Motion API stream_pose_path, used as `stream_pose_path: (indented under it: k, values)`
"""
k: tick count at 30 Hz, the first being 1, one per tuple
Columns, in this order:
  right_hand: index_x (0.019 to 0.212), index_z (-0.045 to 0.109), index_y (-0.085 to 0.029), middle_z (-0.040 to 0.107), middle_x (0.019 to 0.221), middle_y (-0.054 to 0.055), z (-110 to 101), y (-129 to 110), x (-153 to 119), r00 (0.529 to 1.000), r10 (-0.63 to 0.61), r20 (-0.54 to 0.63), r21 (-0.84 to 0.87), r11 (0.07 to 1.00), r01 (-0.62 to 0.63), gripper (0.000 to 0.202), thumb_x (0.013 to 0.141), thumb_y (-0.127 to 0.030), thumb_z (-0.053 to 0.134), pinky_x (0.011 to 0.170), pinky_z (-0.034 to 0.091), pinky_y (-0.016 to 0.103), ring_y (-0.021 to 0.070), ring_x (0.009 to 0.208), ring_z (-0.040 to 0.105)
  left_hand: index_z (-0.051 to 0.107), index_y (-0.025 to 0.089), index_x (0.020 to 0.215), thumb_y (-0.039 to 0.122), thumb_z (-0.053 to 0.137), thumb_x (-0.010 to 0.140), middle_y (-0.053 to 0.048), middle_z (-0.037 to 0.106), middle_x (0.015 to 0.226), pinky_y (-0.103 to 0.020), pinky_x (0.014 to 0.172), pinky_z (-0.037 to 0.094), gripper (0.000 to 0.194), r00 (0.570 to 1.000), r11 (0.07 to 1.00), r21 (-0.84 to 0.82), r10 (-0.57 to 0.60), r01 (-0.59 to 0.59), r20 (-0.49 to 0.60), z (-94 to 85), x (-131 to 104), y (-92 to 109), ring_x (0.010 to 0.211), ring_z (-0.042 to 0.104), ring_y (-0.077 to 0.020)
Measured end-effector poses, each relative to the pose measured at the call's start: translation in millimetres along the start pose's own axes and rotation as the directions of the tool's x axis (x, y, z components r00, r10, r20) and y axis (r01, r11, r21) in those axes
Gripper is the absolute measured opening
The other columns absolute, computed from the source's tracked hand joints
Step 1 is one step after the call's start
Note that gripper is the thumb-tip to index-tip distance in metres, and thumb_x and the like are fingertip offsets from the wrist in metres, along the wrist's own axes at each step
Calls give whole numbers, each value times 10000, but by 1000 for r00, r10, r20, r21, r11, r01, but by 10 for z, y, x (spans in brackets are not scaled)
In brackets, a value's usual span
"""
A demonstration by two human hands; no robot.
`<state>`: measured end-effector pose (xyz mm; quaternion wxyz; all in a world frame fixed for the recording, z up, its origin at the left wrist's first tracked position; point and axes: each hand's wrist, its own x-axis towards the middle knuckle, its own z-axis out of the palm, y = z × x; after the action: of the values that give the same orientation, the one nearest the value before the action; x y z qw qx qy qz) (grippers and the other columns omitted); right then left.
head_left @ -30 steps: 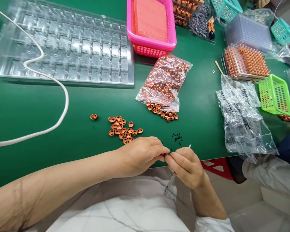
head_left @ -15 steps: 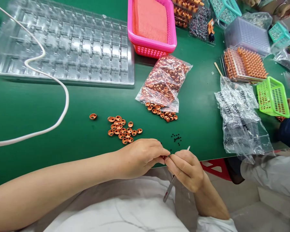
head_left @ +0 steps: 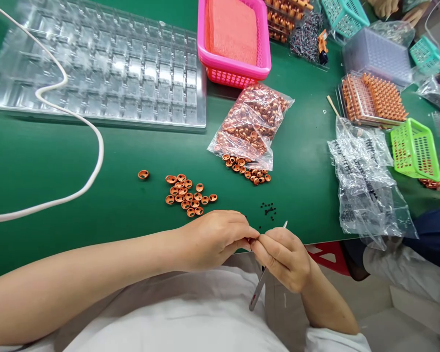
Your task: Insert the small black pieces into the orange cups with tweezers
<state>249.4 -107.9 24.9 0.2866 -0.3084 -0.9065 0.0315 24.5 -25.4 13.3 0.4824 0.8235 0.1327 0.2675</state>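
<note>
Fingertips of my left hand [head_left: 220, 240] and my right hand [head_left: 284, 256] meet at the table's front edge. Between them is a small copper-coloured part, mostly hidden by the fingers. My left hand pinches it. Metal tweezers [head_left: 258, 291] lie across my right palm, tips up beyond the knuckles, while that hand's thumb and finger also close at the small part. Left of the hands lie several copper cup-shaped rings [head_left: 183, 191], with a single ring [head_left: 143, 174] apart. Tiny black pieces [head_left: 269, 211] are scattered just beyond my right hand.
A bag of copper parts [head_left: 251, 122] lies ahead, below a pink basket [head_left: 236, 73]. A clear moulded tray [head_left: 106, 68] and white cable [head_left: 99, 146] are on the left. Plastic bags [head_left: 363, 181] and a green basket [head_left: 414, 149] stand right, near another person's sleeve [head_left: 434, 234].
The camera view has shifted slightly. My hands hold nearly the same pose at the same place. At the right, the other person's arm has moved down and away from the green basket.
</note>
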Motion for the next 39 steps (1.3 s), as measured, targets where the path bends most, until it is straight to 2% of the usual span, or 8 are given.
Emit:
stream_pose_path:
  k: [11, 16, 18, 25, 29, 32, 36, 39]
  values:
    - [1116, 696, -105, 703, 937, 94, 32, 35, 16, 999, 30, 39, 36, 999, -32, 234, 925, -35, 582, 586, 515, 345, 192, 745, 616, 729, 151, 1068, 144, 531, 1055, -52, 733, 823, -226, 689, 532, 199, 997, 998, 30, -59, 58, 41, 1, 5, -7, 758, 684, -155]
    - [1184, 657, -148, 708, 900, 62, 120, 1, -52, 977, 211, -21, 147, 967, -206, 262, 937, -67, 629, 663, 569, 330, 177, 751, 645, 745, 161, 1063, 165, 599, 1025, -56, 778, 876, -221, 725, 574, 152, 993, 988, -104, -115, 115, 5, -43, 36, -27, 780, 729, -150]
    - [1186, 658, -195, 710, 887, 38, 131, -38, -44, 935, 331, -126, 233, 926, -296, 289, 931, -60, 645, 661, 573, 312, 159, 738, 647, 753, 165, 1064, 167, 647, 997, -46, 793, 889, -208, 726, 584, 125, 984, 963, -205, -177, 178, 21, -84, 55, -14, 776, 746, -143]
    - [1068, 694, -237, 666, 847, 9, 184, -158, -65, 650, 604, -461, 338, 797, -501, 267, 886, -43, 675, 601, 528, 329, 157, 682, 613, 757, 144, 1081, 178, 679, 960, -58, 818, 926, -225, 759, 619, 147, 951, 891, -338, -303, 304, 57, -162, 71, 13, 807, 774, -151]
    - [1031, 701, -238, 672, 839, 10, 226, -173, -148, 607, 626, -490, 321, 776, -542, 251, 879, -38, 680, 623, 536, 351, 167, 695, 621, 753, 157, 1105, 197, 655, 985, -55, 808, 933, -239, 768, 612, 160, 956, 942, -170, -291, 291, 28, -199, 62, -30, 820, 762, -156]
    - [1031, 708, -221, 678, 836, 17, 220, -188, -187, 596, 634, -493, 329, 770, -547, 275, 868, -3, 675, 629, 534, 352, 168, 707, 622, 752, 164, 1116, 171, 616, 996, -63, 781, 974, -259, 781, 594, 181, 957, 951, 111, -291, 289, 4, -276, 50, -70, 860, 739, -171]
    - [1038, 706, -230, 678, 827, 18, 198, -213, -215, 592, 647, -480, 325, 758, -565, 272, 881, -11, 674, 625, 536, 346, 172, 725, 624, 775, 157, 1086, 152, 555, 1001, -101, 723, 1025, -321, 789, 569, 236, 907, 779, 515, -422, 358, 9, -418, 48, -58, 934, 691, -230]
    - [1037, 703, -247, 672, 819, 16, 192, -223, -228, 577, 667, -471, 326, 739, -589, 257, 891, -38, 681, 616, 541, 342, 173, 720, 622, 799, 162, 1036, 170, 516, 1024, -113, 706, 1055, -340, 767, 543, 283, 835, 661, 643, -547, 387, 60, -509, 67, 4, 963, 665, -252]
